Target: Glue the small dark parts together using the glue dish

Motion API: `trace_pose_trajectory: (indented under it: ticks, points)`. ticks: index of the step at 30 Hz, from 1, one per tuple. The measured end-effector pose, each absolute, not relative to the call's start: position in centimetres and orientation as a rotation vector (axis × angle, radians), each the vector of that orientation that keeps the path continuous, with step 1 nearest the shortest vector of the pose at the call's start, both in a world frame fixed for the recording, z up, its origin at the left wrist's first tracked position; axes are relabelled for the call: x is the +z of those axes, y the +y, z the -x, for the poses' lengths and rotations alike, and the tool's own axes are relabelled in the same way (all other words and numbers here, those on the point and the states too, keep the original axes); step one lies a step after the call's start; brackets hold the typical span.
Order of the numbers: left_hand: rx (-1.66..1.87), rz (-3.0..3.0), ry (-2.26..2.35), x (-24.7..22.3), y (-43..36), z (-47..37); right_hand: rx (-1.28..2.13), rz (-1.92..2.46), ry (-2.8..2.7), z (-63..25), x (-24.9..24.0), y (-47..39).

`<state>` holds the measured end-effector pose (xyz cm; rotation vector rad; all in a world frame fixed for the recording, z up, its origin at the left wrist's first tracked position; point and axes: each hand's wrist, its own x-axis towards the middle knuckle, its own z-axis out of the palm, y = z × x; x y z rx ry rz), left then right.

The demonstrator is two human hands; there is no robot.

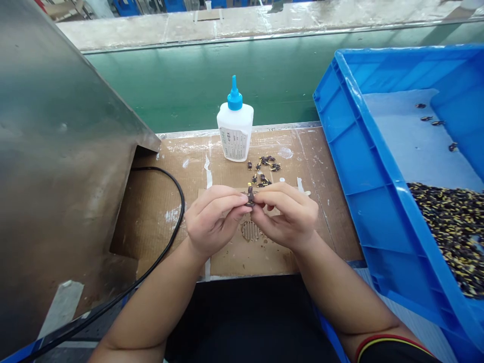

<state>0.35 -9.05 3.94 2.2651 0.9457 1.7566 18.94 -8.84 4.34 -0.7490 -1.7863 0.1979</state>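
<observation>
Between my fingertips is a small dark brown piece with a yellow tip (250,194), held up over the cardboard. My left hand (214,217) pinches it from the left with thumb and fingers. From the right, my right hand (285,214) pinches the same piece, its fingers closed. The exact kind of the piece is too small to make out. Just beyond my hands lie several similar dark and yellow pieces (276,167) in a loose group. Behind them stands a white squeeze bottle (236,133) with a blue pointed cap, upright and labelled.
A blue crate (366,151) on the right holds a heap of small dark and yellow pieces (454,232). A metal housing (68,151) fills the left, with a black cable (183,201) curving beside it. A green conveyor belt (181,80) runs across behind the cardboard-covered table (317,201).
</observation>
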Motion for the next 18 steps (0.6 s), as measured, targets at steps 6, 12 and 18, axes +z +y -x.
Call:
trace_pose_trajectory:
  ticks: [6, 12, 18]
  points:
    - [1.762, -2.227, 0.949, 3.77, -8.92, -0.30, 0.202, 0.744, -1.790, -18.93, 4.33, -8.78]
    - [1.762, -2.224, 0.934, 3.83, -8.91, -0.26, 0.203, 0.753, -1.791, -18.93, 4.30, -8.74]
    - [1.734, -2.248, 0.908, 3.99, -8.79, -0.15, 0.194, 0.743, -1.812, -18.85, 4.20, -8.61]
